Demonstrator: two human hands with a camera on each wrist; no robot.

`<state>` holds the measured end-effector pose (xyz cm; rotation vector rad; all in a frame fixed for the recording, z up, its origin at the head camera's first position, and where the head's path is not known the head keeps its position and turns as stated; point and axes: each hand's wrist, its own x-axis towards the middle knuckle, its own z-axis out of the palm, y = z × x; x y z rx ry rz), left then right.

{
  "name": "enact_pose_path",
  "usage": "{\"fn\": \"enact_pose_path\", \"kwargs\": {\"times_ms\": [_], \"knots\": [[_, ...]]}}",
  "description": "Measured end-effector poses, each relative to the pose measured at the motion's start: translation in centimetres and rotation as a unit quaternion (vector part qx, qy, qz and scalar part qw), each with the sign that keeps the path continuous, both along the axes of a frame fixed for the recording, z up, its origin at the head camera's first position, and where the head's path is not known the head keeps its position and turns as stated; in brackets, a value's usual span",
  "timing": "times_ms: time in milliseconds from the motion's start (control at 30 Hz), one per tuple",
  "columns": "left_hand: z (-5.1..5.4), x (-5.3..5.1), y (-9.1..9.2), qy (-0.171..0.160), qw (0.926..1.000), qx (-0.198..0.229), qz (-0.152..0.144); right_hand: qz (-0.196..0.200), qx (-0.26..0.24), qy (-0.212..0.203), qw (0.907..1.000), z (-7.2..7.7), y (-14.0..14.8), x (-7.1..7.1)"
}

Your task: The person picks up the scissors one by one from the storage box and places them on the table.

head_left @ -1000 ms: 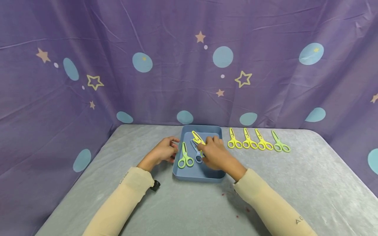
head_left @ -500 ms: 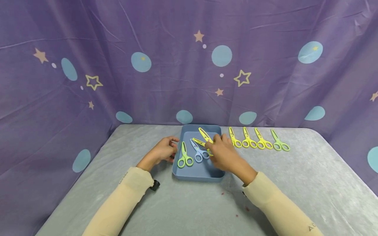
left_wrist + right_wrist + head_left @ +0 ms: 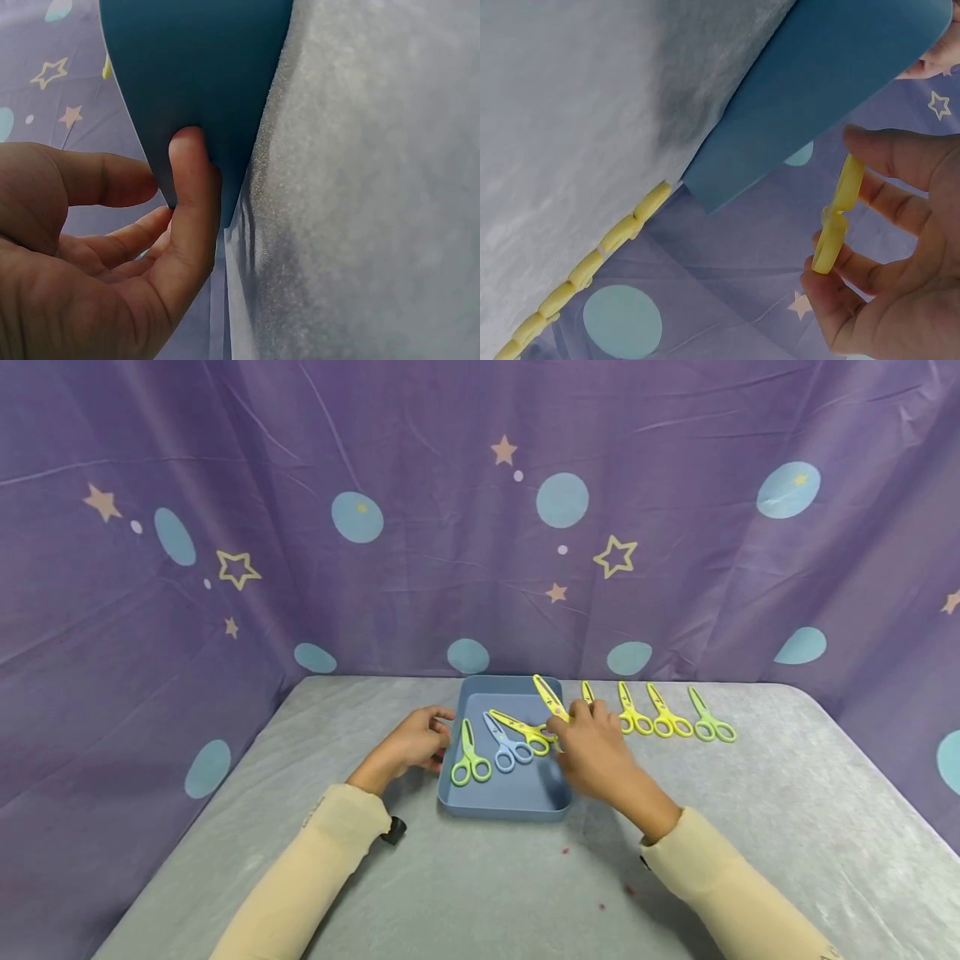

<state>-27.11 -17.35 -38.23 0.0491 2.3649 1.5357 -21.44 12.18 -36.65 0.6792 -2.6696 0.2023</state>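
My right hand (image 3: 596,750) pinches a pair of yellow scissors (image 3: 550,696) by the finger loops, above the right rim of a blue-grey tray (image 3: 502,814). In the right wrist view the loops of these scissors (image 3: 847,187) sit between thumb and fingers. My left hand (image 3: 420,742) rests at the tray's left side; the left wrist view has its fingers touching the outer wall (image 3: 202,67). Inside the tray lie green scissors (image 3: 467,739), light-blue scissors (image 3: 504,745) and another yellow pair (image 3: 528,732), whose right loop is partly covered by my right hand.
Right of the tray, several scissors stand in a row along the table's back edge: yellow pairs (image 3: 666,718) and one green pair (image 3: 708,723) at the end. The nearest yellow pair is partly hidden by my right hand. A purple curtain (image 3: 420,593) hangs behind the grey table (image 3: 480,893).
My right hand has lifted the yellow scissors and carried them rightward to the tray's right rim. The other yellow scissors lie uncovered in the tray. My left hand has stayed in place.
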Motion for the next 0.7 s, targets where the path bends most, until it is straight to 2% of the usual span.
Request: {"fn": "enact_pose_path", "kwargs": {"times_ms": [167,367,700], "knots": [[-0.1,0.0,0.0,0.001,1.0000,0.000,0.000,-0.013,-0.009,0.016,0.9998,0.0,1.1,0.3],[-0.2,-0.1,0.0,-0.001,1.0000,-0.001,0.001,-0.051,-0.029,0.008,0.9983,-0.4,2.1,0.5],[-0.1,-0.1,0.0,0.000,1.0000,-0.003,0.002,-0.090,-0.060,0.005,0.9941,-1.2,3.2,0.3]]}}
